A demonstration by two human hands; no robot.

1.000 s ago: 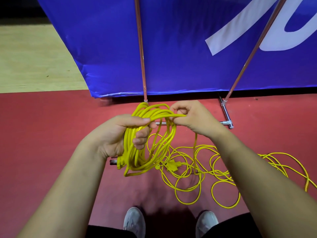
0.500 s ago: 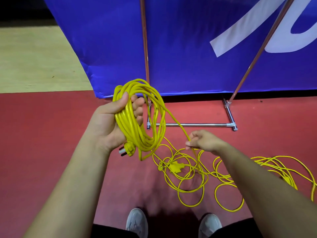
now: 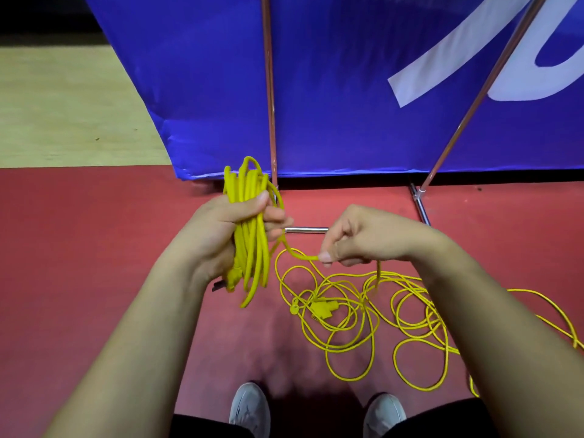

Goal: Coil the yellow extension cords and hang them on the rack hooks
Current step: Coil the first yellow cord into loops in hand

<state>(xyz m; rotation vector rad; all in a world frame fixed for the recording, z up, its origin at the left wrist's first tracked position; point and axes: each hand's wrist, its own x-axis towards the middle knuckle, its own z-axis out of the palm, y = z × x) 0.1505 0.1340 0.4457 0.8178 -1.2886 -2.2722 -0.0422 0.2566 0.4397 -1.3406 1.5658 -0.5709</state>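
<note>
Left hand point(image 3: 227, 235) fingers point(image 3: 275, 215) wrapped tight round the yellow coil point(image 3: 249, 257), held upright, plug point(image 3: 221, 284) at its lower end. Right hand point(image 3: 360, 241) pinches one strand point(image 3: 298, 254) leading off the coil. Loose loops point(image 3: 347, 330) lie on the red floor point(image 3: 79, 263), right of centre, near the rack base bar point(image 3: 306, 229). Blue banner point(image 3: 331, 90) behind; white lettering point(image 3: 458, 49) cropped, unreadable.

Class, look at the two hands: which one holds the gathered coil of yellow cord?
The left hand grips the bundled coil of yellow extension cord; the right hand only pinches one loose strand that runs out from it.
</note>
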